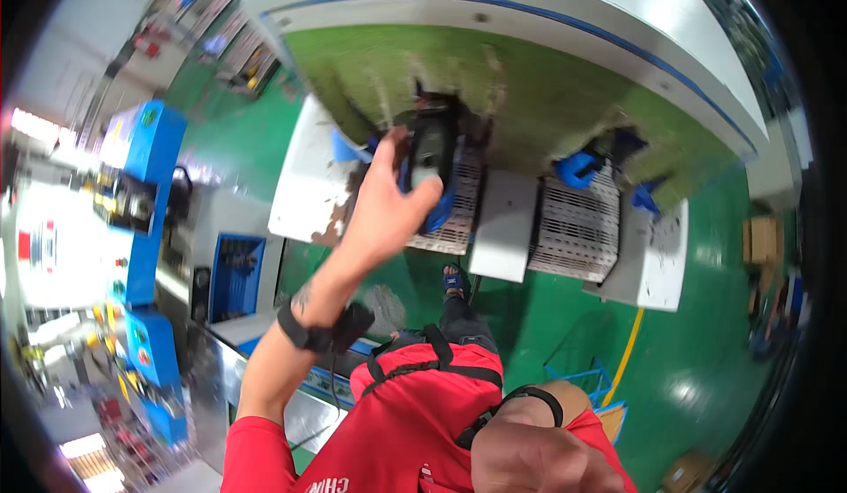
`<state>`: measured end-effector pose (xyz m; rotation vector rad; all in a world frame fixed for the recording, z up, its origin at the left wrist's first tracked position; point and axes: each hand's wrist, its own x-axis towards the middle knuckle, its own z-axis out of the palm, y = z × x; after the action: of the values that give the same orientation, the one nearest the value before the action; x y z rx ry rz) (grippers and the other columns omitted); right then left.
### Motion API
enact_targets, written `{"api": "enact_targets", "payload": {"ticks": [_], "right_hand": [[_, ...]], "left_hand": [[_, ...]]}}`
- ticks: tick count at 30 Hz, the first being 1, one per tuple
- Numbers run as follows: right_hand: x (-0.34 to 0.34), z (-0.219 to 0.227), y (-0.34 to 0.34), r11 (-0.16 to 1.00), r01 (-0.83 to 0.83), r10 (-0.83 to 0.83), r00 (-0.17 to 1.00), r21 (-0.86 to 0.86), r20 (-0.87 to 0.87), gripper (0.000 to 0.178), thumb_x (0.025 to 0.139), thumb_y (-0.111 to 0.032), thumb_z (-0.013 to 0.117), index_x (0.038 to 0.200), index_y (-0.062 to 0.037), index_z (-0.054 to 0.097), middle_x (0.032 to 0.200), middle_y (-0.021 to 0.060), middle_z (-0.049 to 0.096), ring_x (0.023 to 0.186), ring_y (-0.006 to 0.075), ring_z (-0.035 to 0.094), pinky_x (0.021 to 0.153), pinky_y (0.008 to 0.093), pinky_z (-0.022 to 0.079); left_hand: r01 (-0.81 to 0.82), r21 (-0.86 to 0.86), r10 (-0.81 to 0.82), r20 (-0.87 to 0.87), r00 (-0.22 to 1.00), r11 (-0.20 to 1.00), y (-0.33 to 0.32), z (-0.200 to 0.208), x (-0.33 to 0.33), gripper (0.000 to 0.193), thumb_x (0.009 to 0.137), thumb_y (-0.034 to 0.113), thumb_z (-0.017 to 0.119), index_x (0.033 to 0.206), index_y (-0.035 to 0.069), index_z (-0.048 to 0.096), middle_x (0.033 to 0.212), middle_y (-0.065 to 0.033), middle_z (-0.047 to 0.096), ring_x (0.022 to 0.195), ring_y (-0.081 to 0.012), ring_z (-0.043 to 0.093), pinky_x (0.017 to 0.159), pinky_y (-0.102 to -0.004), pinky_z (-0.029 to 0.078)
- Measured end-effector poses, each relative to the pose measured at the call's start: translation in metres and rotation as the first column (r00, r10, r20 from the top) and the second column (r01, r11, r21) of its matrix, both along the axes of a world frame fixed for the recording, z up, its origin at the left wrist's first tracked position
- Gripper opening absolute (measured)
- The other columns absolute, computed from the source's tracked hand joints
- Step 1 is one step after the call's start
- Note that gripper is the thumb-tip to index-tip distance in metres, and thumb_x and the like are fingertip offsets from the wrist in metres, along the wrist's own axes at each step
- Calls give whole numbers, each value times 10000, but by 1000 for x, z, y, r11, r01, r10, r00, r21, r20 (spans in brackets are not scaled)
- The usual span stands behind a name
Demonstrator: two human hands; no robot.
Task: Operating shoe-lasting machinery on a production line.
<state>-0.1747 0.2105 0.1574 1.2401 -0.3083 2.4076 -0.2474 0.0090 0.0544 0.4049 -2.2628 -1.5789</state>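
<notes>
My left hand point(388, 197) reaches up to the machine. Its thumb and fingers close round the sides of an elongated black object with blue lower parts point(430, 140), whose exact kind I cannot make out. Behind it rises the machine's dirty green panel point(529, 78). Farther right, a similar blue and black piece point(578, 168) sits at the same panel above a slotted metal plate point(578, 228). My right hand point(538, 462) is raised close in front of my chest at the lower edge; its fingers are blurred and partly cut off, and anything in them is hidden.
White housings point(503, 228) jut out under the panel, with a slotted tread between them. Blue control boxes point(146, 153) stand at left beside a grey cabinet point(231, 264). Below lies a green floor point(679, 343) with a yellow line point(628, 356); cardboard boxes point(760, 240) stand at right.
</notes>
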Motion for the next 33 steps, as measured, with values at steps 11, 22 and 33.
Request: {"api": "enact_targets", "payload": {"ticks": [11,22,33], "right_hand": [[85,25,-102,353,-879,905,408,319,122,38,871,-108,644,878,-142,628,946,-60,673,767,113,606,677,281,451],[246,17,-129,-514,-681,842,-516,521,156,64,924,-131,575,881,-136,621,927,-25,715,738,124,657,649,291,444],[200,-19,-161,-333,-488,925,-2,807,381,117,852,-18,598,966,9,598,943,115,640,828,228,630,756,341,491]], "left_hand": [[-806,471,735,390,555,358,118,-79,415,485,907,7,592,1365,-20,434,1354,-161,550,1276,-235,515,1089,-377,399],[-277,467,506,490,-710,-840,209,-194,468,957,722,230,831,1381,-110,226,1373,-248,387,1221,-319,477,1043,-394,386],[-279,723,707,390,-590,-632,225,-168,506,459,739,-12,607,1192,2,531,1047,-90,605,894,-245,647,788,-392,558]]}}
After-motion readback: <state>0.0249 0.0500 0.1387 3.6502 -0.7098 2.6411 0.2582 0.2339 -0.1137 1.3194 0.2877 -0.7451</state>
